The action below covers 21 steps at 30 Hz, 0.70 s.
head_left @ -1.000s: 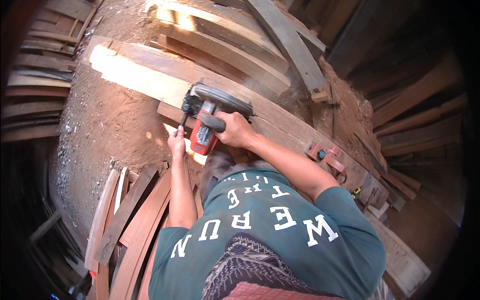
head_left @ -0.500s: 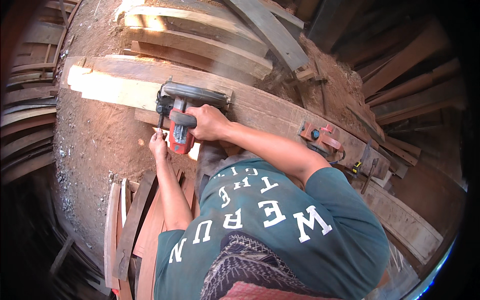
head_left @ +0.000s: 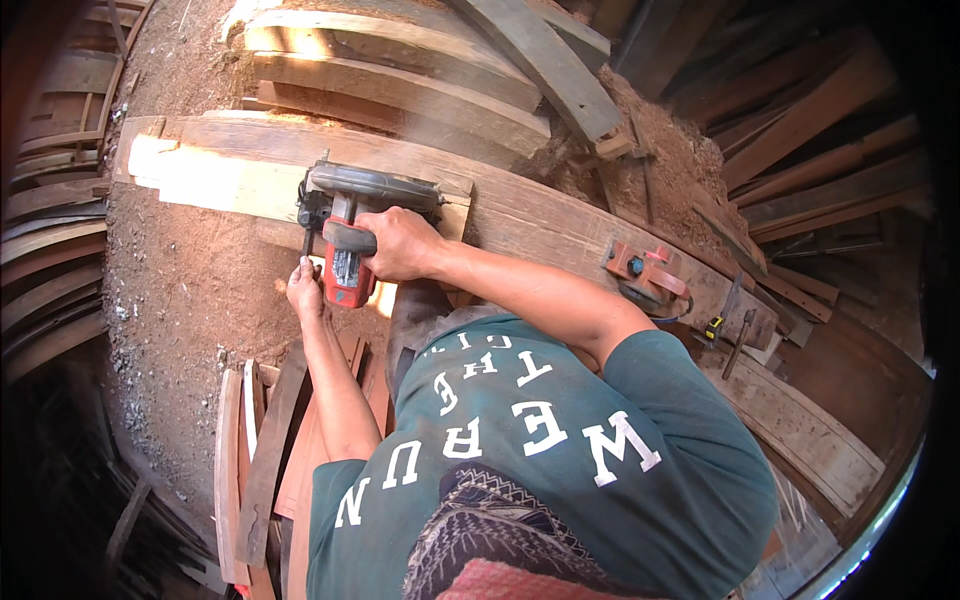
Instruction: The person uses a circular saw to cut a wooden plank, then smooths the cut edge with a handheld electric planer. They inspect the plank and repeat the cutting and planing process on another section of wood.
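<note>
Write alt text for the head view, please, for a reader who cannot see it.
The right hand grips a red circular saw on a pale board, while the left hand holds a thin rod at its side. Another red tool lies farther right on a plank.

Large white block capitals [head_left: 540, 428] run in several rows across the front of the green shirt [head_left: 590, 475]. A pale patch [head_left: 346, 268] marks the saw's [head_left: 372, 183] red housing; any print there is too small to read.

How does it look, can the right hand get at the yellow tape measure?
Probably not without letting go: the right hand holds the circular saw by its handle, and the tape measure lies well to its right.
</note>
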### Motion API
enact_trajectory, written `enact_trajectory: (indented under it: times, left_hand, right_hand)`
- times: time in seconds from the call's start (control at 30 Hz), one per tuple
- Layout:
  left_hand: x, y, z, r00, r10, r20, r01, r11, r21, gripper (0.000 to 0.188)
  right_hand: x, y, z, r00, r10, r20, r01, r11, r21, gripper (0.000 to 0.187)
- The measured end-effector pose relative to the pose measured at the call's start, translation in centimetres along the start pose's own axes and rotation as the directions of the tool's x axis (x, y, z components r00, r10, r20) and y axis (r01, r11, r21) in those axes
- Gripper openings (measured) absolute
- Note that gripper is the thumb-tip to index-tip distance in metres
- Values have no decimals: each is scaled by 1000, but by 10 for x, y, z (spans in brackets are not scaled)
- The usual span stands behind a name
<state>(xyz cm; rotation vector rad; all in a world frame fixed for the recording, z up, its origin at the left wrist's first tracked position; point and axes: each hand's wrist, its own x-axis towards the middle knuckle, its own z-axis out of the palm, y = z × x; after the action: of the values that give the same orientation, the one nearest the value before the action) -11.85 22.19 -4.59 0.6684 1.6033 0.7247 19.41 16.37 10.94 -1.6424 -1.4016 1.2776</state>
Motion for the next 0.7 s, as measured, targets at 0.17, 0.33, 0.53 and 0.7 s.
enact_trajectory:
  times: [0.17, 0.33, 0.53, 0.7]
  left_hand:
    - [25, 25, -12, 1000, -22, -18, 22, 1000, 14, 28]
    - [61, 51, -34, 998, -51, -20, 52, 997, 50, 29]
    - [73, 59, -34, 998, -52, -33, 51, 998, -33, 29]
    - [70, 53, -36, 997, -26, -73, 27, 999, 17, 29]
  right_hand:
    - [34, -19, 14, 1000, 24, 2, -24, 1000, -10, 42]
    - [76, -41, 36, 999, 50, -4, -50, 999, -9, 40]
    - [95, -46, 44, 997, 71, 7, -71, 997, -17, 38]
    - [91, -40, 45, 1000, -5, -18, 5, 1000, -17, 33]
